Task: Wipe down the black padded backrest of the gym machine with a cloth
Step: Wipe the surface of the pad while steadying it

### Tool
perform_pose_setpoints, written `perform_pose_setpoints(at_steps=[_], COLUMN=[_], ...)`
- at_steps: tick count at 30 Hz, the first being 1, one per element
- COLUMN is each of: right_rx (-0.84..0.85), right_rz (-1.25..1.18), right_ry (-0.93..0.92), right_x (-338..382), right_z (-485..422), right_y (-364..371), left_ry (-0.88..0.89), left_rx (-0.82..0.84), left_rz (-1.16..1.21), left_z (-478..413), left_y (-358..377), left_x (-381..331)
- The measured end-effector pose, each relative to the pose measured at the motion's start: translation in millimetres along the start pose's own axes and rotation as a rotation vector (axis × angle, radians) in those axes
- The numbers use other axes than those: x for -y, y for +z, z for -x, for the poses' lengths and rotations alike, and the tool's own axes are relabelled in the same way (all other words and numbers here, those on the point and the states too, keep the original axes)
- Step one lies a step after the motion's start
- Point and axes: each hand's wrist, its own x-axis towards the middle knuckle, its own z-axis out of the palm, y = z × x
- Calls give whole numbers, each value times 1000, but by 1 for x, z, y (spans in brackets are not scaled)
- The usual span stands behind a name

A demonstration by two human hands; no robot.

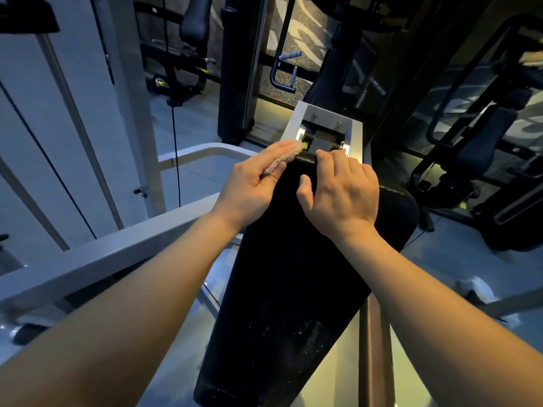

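Note:
The black padded backrest (282, 268) runs up the middle of the view, narrowing toward its top edge. My left hand (252, 183) lies at the pad's upper left corner with straight fingers pressing a small beige cloth (283, 160) against the edge. Only a strip of the cloth shows along my fingers. My right hand (342, 190) sits at the pad's upper right, its fingers curled over the top edge and its thumb resting on the front face.
A grey metal bracket (326, 118) with bolts and rollers stands just behind the pad's top. A grey frame bar (117, 248) crosses under my left forearm. Thin black cables (174, 127) hang at left. Other dark gym machines (482, 160) crowd the right and back.

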Motion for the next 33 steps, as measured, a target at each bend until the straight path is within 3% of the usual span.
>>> perform_pose_setpoints(at_steps=[2, 5, 8, 17, 27, 33], right_rx=[-10, -39, -21, -36, -138, -43], right_rz=[-8, -11, -19, 15, 70, 78], right_ry=[-3, -6, -9, 4, -9, -23], right_x=[0, -2, -2, 0, -2, 1], right_z=[0, 0, 1, 2, 4, 3], right_y=[1, 2, 3, 4, 13, 0], left_ry=[-34, 19, 21, -95, -571, -705], left_rx=[-78, -17, -17, -276, -200, -95], left_rz=[-57, -194, -113, 31, -49, -73], left_z=[0, -21, -22, 25, 151, 134], left_y=[12, 21, 14, 29, 45, 30], left_x=[-7, -21, -17, 8, 69, 44])
